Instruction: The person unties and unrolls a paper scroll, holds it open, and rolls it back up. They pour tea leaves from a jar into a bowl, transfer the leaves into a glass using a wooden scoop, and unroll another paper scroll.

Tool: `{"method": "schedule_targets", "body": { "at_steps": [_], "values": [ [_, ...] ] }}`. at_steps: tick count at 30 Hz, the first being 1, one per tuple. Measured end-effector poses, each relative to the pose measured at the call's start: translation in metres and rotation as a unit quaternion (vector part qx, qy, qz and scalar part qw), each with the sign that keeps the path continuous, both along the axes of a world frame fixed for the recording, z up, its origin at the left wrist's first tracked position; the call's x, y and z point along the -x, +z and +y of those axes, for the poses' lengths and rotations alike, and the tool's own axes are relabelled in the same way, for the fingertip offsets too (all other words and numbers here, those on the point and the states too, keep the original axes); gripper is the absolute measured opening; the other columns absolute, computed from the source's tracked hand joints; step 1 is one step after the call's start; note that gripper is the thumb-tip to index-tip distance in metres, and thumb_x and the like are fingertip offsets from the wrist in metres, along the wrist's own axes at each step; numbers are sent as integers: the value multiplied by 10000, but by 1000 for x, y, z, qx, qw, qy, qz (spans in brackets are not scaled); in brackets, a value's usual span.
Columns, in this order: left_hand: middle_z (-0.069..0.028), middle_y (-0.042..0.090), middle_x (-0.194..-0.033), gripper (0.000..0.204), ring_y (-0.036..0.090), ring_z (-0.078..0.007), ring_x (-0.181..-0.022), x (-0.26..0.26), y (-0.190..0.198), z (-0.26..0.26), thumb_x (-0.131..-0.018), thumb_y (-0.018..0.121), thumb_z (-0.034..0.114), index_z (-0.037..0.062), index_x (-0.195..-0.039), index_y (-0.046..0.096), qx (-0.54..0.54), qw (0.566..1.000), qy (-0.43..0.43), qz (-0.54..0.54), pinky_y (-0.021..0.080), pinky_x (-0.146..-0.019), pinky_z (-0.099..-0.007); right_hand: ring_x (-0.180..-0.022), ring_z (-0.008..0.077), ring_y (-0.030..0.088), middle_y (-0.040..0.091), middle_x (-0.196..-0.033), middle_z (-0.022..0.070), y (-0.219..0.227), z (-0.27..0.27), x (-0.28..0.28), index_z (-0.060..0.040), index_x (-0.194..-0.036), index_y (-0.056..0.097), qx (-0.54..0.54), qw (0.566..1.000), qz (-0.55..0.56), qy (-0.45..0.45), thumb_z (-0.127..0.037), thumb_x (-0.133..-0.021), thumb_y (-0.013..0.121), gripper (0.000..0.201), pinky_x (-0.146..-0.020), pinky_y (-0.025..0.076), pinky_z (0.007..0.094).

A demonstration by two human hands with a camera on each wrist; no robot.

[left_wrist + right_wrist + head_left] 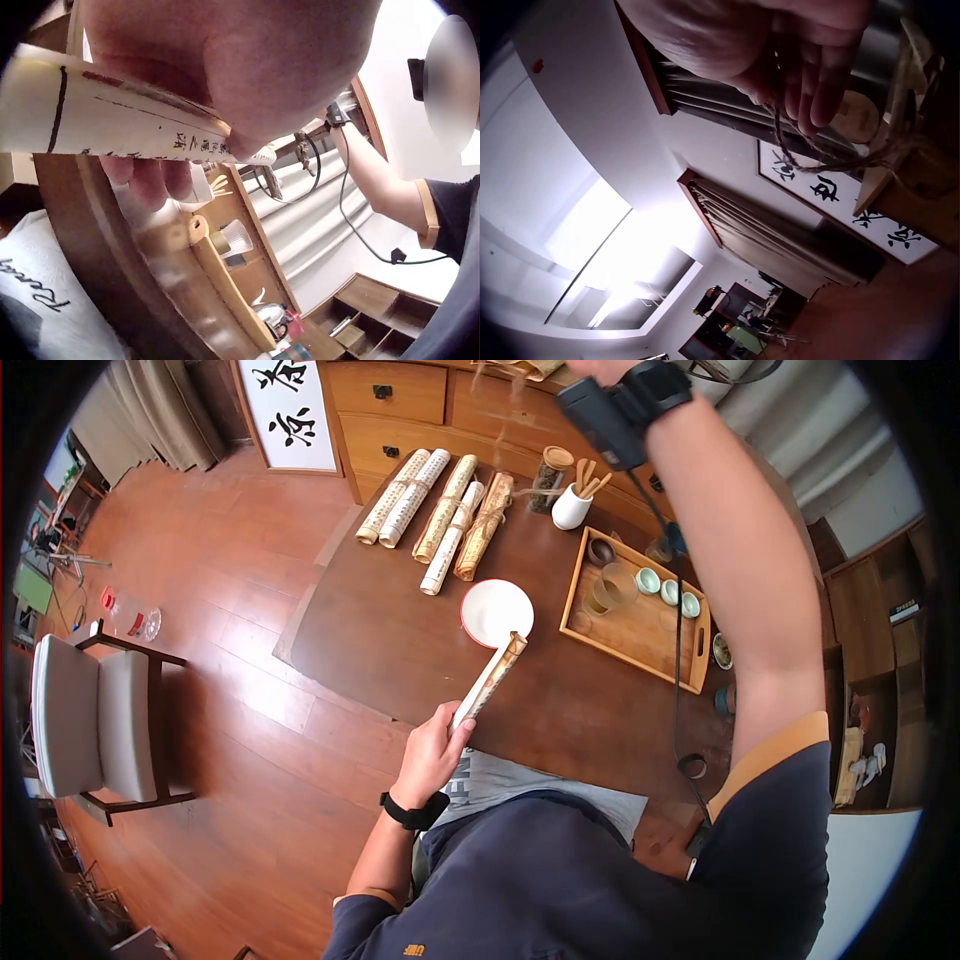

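Observation:
My left hand (430,755) grips a rolled paper scroll (487,685) near its lower end, over the table's front edge. Its far end overlaps a white red-rimmed dish (492,605). In the left wrist view, black writing runs along the scroll's pale paper, with fingertips showing below it. My right hand (603,369) is raised at the top of the head view, partly cut off by the frame. Brown twine (832,169) hangs from between its thumb and fingers in the right wrist view, beside a wooden edge with crumpled tan paper.
Several twine-tied scrolls (445,510) lie at the table's back left. Behind the dish stand a corked jar (550,478) and a white pot of wooden tools (571,510). A wooden tray (635,640) with cups is at right. A black cable (678,660) hangs across it.

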State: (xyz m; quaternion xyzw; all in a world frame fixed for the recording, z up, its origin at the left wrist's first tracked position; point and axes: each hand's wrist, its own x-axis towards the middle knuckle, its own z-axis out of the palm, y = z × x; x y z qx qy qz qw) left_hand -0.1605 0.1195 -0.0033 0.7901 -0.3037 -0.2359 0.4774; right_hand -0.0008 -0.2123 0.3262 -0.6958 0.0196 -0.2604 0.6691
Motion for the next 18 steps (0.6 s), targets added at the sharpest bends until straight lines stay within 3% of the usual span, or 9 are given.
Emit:
{"method": "schedule_targets", "body": {
  "at_steps": [3, 5, 6, 8, 10, 12, 15, 16, 18],
  "values": [
    [-107, 705, -847, 299, 693, -216, -739, 6, -2, -5, -1034, 581, 229, 6, -1233, 580, 66, 989, 4, 131, 539, -699, -345, -757, 169, 653, 697, -879, 103, -53, -7, -19, 28, -1040, 677, -35, 997, 54, 32, -127, -974, 658, 170, -699, 571, 275],
    [-57, 688, -981, 295, 638, -110, -811, 7, 4, -10, -1072, 522, 210, -16, -1260, 537, 103, 966, -18, 236, 524, -744, -275, -804, 167, 661, 708, -922, 90, -78, 3, -7, 15, -1129, 674, 104, 979, 169, 52, -182, -944, 703, 272, -736, 584, 316],
    [-57, 688, -981, 295, 638, -110, -811, 8, 4, -13, -1072, 522, 210, -16, -1260, 537, 100, 965, -19, 240, 524, -744, -275, -1008, 163, 679, 719, -1084, 70, -81, 0, -6, -49, -1201, 660, 259, 927, 257, 82, -227, -939, 717, 322, -821, 585, 339],
    [-54, 682, -990, 304, 632, -110, -831, 9, 4, -19, -1075, 516, 216, -11, -1277, 521, 145, 943, -29, 297, 517, -758, -275, -885, 245, 667, 702, -968, 144, -119, 5, 16, 21, -1256, 650, 461, 875, 141, -53, -278, -911, 715, 461, -807, 527, 338],
    [-46, 671, -973, 285, 618, -99, -833, 11, 6, -25, -1068, 534, 216, -12, -1237, 553, 140, 940, -30, 309, 508, -749, -267, -896, 255, 693, 713, -1000, 163, -132, 14, 69, -17, -1279, 654, 559, 819, 5, -131, -297, -857, 768, 518, -809, 552, 363],
    [-25, 659, -905, 277, 594, -80, -764, 16, 0, -34, -1026, 622, 221, -33, -1136, 636, 151, 933, -36, 325, 500, -713, -254, -838, 226, 678, 696, -941, 140, -136, 43, 141, -9, -1230, 663, 372, 916, 72, -132, -224, -834, 801, 472, -771, 552, 346],
    [-5, 634, -870, 250, 570, -68, -734, 28, 11, -59, -963, 717, 203, -28, -1055, 694, 147, 968, -17, 204, 486, -688, -244, -771, 135, 620, 638, -858, 80, -199, 56, 233, 5, -1141, 636, 223, 946, 134, -195, -181, -828, 838, 417, -701, 532, 277],
    [-5, 634, -870, 250, 570, -68, -734, 32, 15, -67, -963, 717, 203, -28, -1055, 694, 144, 968, -27, 206, 486, -688, -244, -753, 109, 597, 614, -852, 62, -222, 64, 262, 3, -1126, 620, 132, 953, 171, -214, -170, -826, 849, 416, -678, 523, 257],
    [-2, 643, -877, 263, 584, -61, -751, 44, 21, -87, -909, 783, 195, -21, -1043, 717, 109, 958, -47, 262, 494, -684, -236, -745, 101, 590, 605, -897, 53, -258, 75, 307, -5, -1213, 571, 127, 938, 177, -270, -191, -832, 856, 510, -663, 524, 249]
  ]
}}
